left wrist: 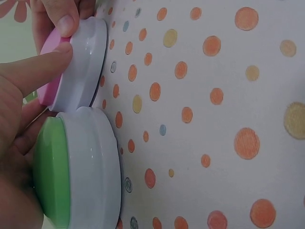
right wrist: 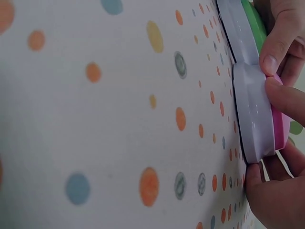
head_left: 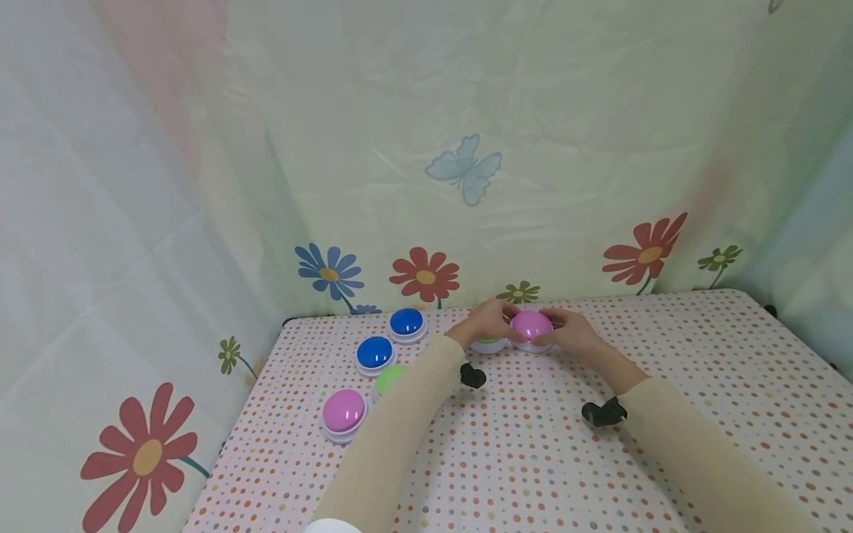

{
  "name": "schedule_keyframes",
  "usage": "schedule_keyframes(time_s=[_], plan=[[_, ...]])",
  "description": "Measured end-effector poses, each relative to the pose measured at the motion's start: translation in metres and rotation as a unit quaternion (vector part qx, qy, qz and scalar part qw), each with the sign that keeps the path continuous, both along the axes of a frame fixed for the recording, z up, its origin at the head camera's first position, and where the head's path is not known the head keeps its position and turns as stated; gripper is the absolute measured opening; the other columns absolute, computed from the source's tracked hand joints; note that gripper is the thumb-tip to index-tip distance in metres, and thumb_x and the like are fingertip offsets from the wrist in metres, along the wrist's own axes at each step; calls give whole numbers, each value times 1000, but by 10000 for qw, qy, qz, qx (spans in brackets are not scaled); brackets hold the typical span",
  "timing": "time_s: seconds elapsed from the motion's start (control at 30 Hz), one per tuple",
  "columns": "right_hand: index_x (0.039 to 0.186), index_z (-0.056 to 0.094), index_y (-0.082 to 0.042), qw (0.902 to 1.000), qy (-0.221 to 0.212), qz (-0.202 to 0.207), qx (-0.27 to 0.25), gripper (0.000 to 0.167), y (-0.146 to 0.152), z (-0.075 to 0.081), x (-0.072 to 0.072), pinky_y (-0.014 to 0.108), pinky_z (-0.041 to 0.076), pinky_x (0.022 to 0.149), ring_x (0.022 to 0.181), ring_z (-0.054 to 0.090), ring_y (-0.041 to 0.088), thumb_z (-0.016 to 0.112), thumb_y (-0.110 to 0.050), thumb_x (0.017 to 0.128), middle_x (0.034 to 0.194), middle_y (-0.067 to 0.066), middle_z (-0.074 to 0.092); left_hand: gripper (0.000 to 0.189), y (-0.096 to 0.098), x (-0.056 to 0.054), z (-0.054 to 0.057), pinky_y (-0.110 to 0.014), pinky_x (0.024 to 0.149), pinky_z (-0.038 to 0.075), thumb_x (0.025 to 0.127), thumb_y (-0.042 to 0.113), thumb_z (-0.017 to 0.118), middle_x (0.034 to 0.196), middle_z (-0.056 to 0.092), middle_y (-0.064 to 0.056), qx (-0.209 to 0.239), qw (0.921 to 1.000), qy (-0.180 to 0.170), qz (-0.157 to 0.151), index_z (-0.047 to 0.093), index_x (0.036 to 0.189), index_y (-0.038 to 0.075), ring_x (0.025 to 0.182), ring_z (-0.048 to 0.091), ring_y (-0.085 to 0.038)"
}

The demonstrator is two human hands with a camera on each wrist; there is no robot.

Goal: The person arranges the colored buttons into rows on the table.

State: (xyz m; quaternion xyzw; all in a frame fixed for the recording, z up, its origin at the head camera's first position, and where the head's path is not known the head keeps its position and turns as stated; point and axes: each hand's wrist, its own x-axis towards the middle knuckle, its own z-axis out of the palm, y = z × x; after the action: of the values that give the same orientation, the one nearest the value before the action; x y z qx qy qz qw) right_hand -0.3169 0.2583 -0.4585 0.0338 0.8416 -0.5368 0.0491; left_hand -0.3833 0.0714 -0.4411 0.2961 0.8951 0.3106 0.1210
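A pink dome push button (head_left: 532, 324) with a round white base sits at the back of the table, held from both sides. My left hand (head_left: 491, 320) reaches over a green push button (left wrist: 53, 171) and grips the pink one's left side, thumb at the front. Its opposite side is gripped by my right hand (head_left: 574, 332), with the thumb on the front edge and the fingers curled behind. In the right wrist view, the white bases of the pink and green buttons stand side by side, right at each other. My left hand partly hides the green button in the head view.
To the left stand two blue buttons (head_left: 375, 352), another pink button (head_left: 343, 411) and another green button (head_left: 389, 380), partly covered by my left sleeve (head_left: 400, 422). A flowered curtain (head_left: 533, 222) hangs behind the dotted table (head_left: 506, 459).
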Motion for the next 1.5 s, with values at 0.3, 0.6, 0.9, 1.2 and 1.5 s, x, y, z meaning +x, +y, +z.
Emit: schedule_keyframes(time_s=[0.3,0.6,0.9,1.2,1.5], plan=[[148,29,5,10000,16,29,-54,82,0,-3,1,58,29,107,135,30,46,75,-14,83,148,30,32,49,0,-2,-4,-49,98,30,77,31,84,105,64,12,-51,9998,174,-39,66,120,17,90,57,-3],[149,27,4,10000,-57,-56,-39,84,-1,-3,1,57,28,108,136,28,47,74,-12,82,149,30,30,48,0,1,0,-46,97,31,78,32,83,106,65,10,-164,9994,298,-71,66,120,16,91,56,-2],[148,26,6,9986,309,100,414,85,1,-4,2,57,32,105,132,33,47,75,-14,82,145,32,34,63,0,1,4,-42,102,37,77,33,83,121,62,5,-579,9974,389,-159,58,132,15,107,56,-9],[145,30,8,9812,1176,144,1523,87,-18,12,15,63,37,99,128,35,53,81,-17,78,143,35,34,73,-29,-1,24,-35,101,42,81,33,80,139,51,-7,-660,9963,328,-449,48,143,11,128,46,-21],[134,46,9,9632,2084,430,1641,70,-57,41,26,65,29,103,129,34,50,81,-11,77,137,32,42,66,-70,1,49,-35,98,46,87,28,75,140,48,-14,-674,9959,132,-597,47,142,7,127,47,-30]])
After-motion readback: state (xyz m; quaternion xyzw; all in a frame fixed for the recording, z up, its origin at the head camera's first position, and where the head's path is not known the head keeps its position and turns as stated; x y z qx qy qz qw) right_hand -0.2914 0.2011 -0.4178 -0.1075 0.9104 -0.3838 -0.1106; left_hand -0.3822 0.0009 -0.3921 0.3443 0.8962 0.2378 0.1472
